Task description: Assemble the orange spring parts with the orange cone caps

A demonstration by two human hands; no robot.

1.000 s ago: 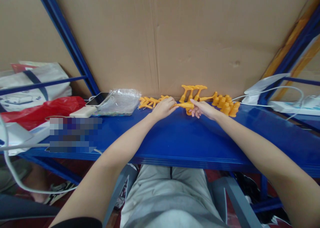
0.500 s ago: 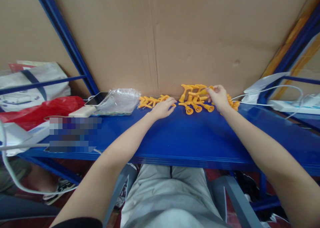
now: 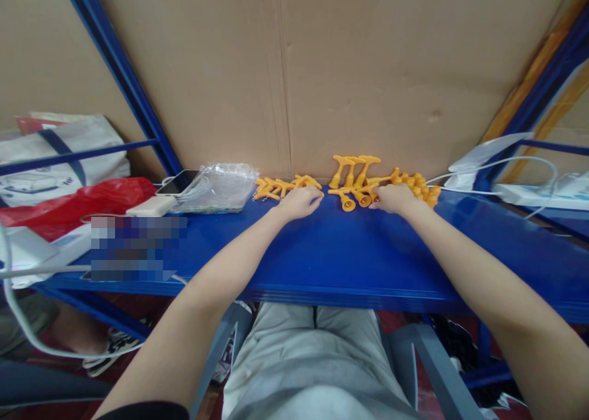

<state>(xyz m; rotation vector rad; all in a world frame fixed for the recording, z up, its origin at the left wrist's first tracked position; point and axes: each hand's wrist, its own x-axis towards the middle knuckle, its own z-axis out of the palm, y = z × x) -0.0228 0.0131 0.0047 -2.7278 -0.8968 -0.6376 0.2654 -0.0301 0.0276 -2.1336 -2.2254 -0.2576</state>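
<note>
Yellow T-shaped plastic pieces, several with a flared cup at one end, lie in groups along the back of the blue table. My left hand point(image 3: 301, 204) rests beside the left pile of yellow pieces point(image 3: 271, 187), its fingers slightly bent and apart from the thumb. My right hand point(image 3: 393, 198) reaches down at the front row, fingers closed around a yellow T-shaped piece that it mostly hides. Left of those fingers, two flared cups point(image 3: 348, 205) face me. Behind them stand three T-handled pieces point(image 3: 350, 170) leaning against the cardboard. More yellow pieces point(image 3: 421, 186) are heaped beyond my right hand.
A cardboard wall point(image 3: 285, 70) closes the back of the blue table point(image 3: 322, 254). To the left are a clear plastic bag point(image 3: 221, 187), a phone point(image 3: 178, 182), a red bag point(image 3: 87, 202) and white cables. A power strip point(image 3: 543, 196) and more cable lie right.
My right hand has lowered from the rear row to the front row, covering the third cup. The rear row now shows three separate pieces. My left hand has hardly moved.
</note>
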